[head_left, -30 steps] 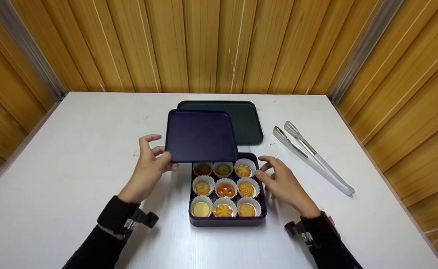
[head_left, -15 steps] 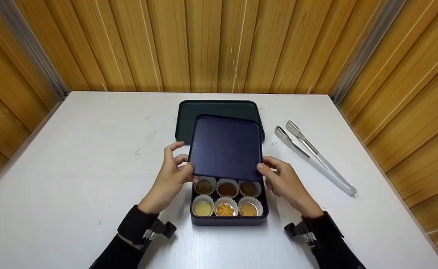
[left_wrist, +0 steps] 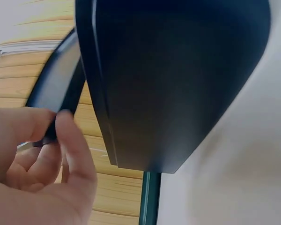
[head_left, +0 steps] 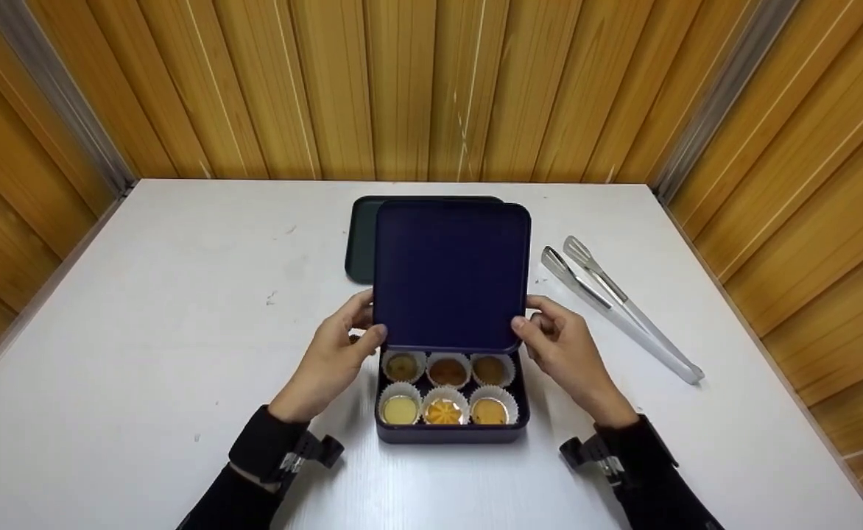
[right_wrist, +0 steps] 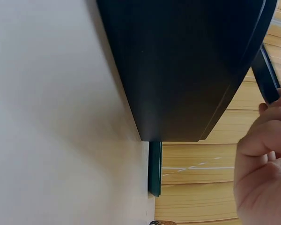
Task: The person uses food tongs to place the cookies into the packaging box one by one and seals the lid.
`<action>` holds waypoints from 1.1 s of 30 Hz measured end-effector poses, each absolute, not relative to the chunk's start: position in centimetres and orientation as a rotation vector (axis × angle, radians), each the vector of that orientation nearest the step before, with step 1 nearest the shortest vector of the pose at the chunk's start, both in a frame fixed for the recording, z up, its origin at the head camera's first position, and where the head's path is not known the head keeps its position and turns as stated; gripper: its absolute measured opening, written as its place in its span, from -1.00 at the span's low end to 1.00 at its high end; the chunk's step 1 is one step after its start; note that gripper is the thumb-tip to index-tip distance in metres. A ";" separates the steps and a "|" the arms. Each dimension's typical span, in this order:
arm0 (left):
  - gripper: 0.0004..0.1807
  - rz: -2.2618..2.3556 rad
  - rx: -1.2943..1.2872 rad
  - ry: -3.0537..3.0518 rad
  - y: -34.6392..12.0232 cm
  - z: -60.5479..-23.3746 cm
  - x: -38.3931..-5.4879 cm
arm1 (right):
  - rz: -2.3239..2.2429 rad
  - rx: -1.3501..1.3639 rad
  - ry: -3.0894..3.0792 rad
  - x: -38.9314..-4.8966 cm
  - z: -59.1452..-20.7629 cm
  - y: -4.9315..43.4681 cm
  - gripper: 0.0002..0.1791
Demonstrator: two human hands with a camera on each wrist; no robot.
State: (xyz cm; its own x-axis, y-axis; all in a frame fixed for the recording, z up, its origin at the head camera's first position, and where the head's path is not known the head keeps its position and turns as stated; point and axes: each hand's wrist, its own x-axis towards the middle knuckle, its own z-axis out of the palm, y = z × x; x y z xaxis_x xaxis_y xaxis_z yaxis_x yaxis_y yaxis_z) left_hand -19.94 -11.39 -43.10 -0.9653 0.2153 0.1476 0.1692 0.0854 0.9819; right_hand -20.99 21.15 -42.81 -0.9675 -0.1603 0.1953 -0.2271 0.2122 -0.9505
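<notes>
A dark blue square lid (head_left: pixel 452 276) is held tilted above the back part of a matching box (head_left: pixel 452 435). My left hand (head_left: pixel 332 361) pinches the lid's left edge near its front corner, and my right hand (head_left: pixel 568 353) pinches the right edge. In the left wrist view the lid (left_wrist: pixel 61 77) shows between thumb and fingers, raised above the box wall (left_wrist: pixel 164 93). Pastries in white paper cups fill the box; a pale round one (head_left: pixel 400 411) and a star-shaped one (head_left: pixel 444 412) lie in the front row. The lid hides the back row.
Behind the lid lies a dark green tray (head_left: pixel 360 243), partly covered in the head view. Metal tongs (head_left: pixel 623 313) rest spread on the white table (head_left: pixel 181 331) at the right. Yellow wood-look panels (head_left: pixel 402 88) stand beyond the table's back edge.
The lid has moved right over the box, straightened, and its far edge has tipped up. My right hand, apart from the lid a second ago, now grips its right edge.
</notes>
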 end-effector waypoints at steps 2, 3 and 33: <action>-0.45 2.040 0.414 2.355 -11.5 -43.1 -19.9 | 1.933 0.392 -2.380 -20.9 -42.8 21.1 -0.70; -0.47 2.036 0.419 2.377 -11.5 -43.1 -19.9 | 1.948 0.396 -2.370 -20.9 -42.8 21.1 -0.71; -0.44 2.150 0.605 2.228 -12.1 -42.9 -19.7 | 2.265 0.309 -2.265 -20.4 -42.3 20.6 -0.69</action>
